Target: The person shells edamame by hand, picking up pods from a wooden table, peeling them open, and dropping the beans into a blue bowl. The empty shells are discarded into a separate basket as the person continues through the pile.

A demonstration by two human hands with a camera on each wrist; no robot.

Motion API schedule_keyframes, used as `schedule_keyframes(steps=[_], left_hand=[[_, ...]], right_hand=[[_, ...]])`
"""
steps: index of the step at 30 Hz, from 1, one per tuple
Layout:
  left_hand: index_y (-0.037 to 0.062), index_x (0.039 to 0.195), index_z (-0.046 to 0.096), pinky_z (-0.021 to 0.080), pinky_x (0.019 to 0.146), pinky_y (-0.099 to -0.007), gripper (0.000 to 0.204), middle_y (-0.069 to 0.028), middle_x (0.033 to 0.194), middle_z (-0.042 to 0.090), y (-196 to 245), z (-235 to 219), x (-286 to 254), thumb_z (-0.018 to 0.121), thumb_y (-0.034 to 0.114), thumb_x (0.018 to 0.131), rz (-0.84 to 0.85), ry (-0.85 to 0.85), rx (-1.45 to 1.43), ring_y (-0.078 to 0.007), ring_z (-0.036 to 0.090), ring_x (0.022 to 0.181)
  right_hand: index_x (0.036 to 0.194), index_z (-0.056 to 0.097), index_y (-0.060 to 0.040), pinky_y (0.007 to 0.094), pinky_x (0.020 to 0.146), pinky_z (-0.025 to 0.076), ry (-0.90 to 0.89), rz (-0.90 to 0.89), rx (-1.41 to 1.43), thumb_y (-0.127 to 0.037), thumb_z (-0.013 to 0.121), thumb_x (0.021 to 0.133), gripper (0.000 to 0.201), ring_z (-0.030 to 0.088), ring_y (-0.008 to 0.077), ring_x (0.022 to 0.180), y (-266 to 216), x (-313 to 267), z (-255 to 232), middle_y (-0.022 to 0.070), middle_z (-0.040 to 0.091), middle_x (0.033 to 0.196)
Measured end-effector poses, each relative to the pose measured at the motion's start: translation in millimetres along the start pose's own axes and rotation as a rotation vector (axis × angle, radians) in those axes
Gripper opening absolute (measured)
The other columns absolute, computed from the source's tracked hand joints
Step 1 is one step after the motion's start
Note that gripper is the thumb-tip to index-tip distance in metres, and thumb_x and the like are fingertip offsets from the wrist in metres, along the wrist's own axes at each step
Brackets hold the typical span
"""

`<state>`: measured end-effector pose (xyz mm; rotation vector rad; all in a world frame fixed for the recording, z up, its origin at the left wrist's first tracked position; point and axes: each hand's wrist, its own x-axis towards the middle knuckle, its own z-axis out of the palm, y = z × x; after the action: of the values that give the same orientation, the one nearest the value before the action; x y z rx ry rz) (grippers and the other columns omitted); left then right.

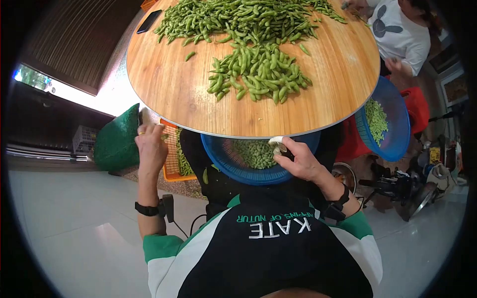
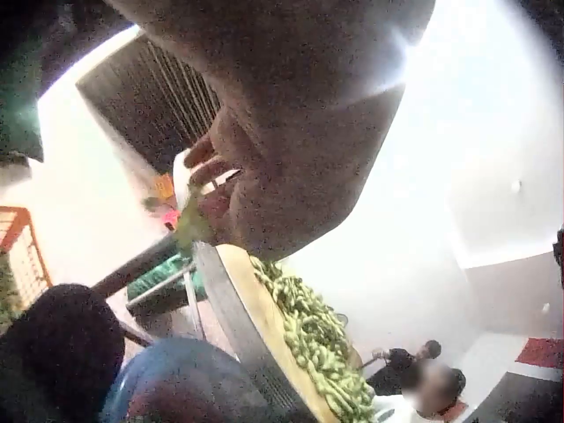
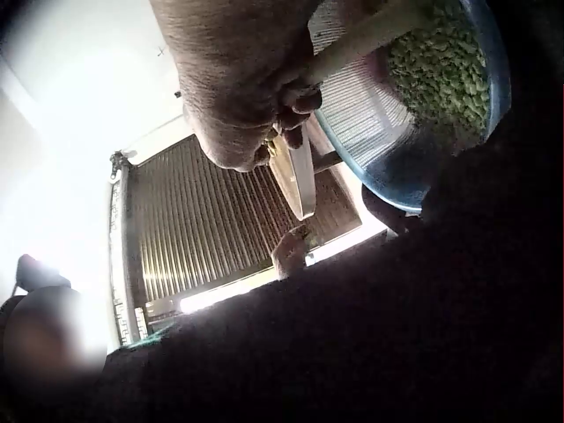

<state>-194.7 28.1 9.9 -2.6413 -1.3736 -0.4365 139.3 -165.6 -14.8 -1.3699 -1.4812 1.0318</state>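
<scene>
Beside the round table's left edge, the left hand (image 1: 151, 150) pinches a green pod or shell, seen blurred as a green piece (image 2: 190, 227) at its fingertips in the left wrist view. Over the near table edge and a blue basin (image 1: 243, 177) is the right hand (image 1: 301, 162), its fingers bent and a white cover (image 1: 277, 141) on one finger. A small yellow-green bit shows by the right hand (image 3: 238, 101) in the right wrist view; whether it is held is unclear. Shelled beans (image 1: 256, 153) lie in the basin. Loose pods (image 1: 261, 72) lie on the wooden table (image 1: 169, 94).
A larger pod heap (image 1: 238, 20) and a phone (image 1: 149, 22) are farther back on the table. An orange basket (image 1: 172, 171) and green sack (image 1: 117, 140) stand left. At right are another blue basin (image 1: 394, 141), a red stool (image 1: 416, 107) and a person in white (image 1: 405, 42).
</scene>
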Motion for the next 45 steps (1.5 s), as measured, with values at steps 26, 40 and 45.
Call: schedule_keyframes(steps=[26, 40, 45], left_hand=[[-0.0004, 0.098, 0.061, 0.039, 0.046, -0.0192, 0.015, -0.0029, 0.076, 0.061, 177.1, 15.7, 43.6, 0.064, 0.005, 0.085, -0.346, -0.615, -1.907, -0.0065, 0.052, 0.055], [-0.0005, 0.103, 0.061, 0.039, 0.049, -0.0202, 0.016, -0.0028, 0.076, 0.061, 184.8, 31.5, 33.2, 0.060, 0.004, 0.087, -0.175, -0.467, -1.916, -0.0075, 0.052, 0.058], [0.0005, 0.104, 0.061, 0.040, 0.044, -0.0213, 0.017, -0.0049, 0.072, 0.060, 179.8, 32.9, 38.7, 0.058, 0.009, 0.090, -0.346, -0.717, -2.119, -0.0099, 0.052, 0.054]], right_hand=[[0.144, 0.027, -0.0066, 0.0168, 0.042, 0.037, -0.054, 0.171, 0.999, -0.014, 0.041, 0.098, 0.049, 0.043, 0.0054, 0.056, -13.3, 15.8, 2.2, 0.0083, 0.057, 0.086], [0.139, 0.037, -0.0049, 0.0156, 0.042, 0.036, -0.015, 0.155, 0.955, -0.012, 0.044, 0.096, 0.043, 0.042, 0.0040, 0.054, -11.7, 7.2, -0.2, 0.0056, 0.059, 0.083], [0.133, 0.045, -0.0039, 0.0157, 0.040, 0.033, 0.004, 0.194, 1.051, -0.010, 0.046, 0.095, 0.039, 0.042, 0.0038, 0.051, -8.9, 4.9, -4.2, 0.0062, 0.060, 0.082]])
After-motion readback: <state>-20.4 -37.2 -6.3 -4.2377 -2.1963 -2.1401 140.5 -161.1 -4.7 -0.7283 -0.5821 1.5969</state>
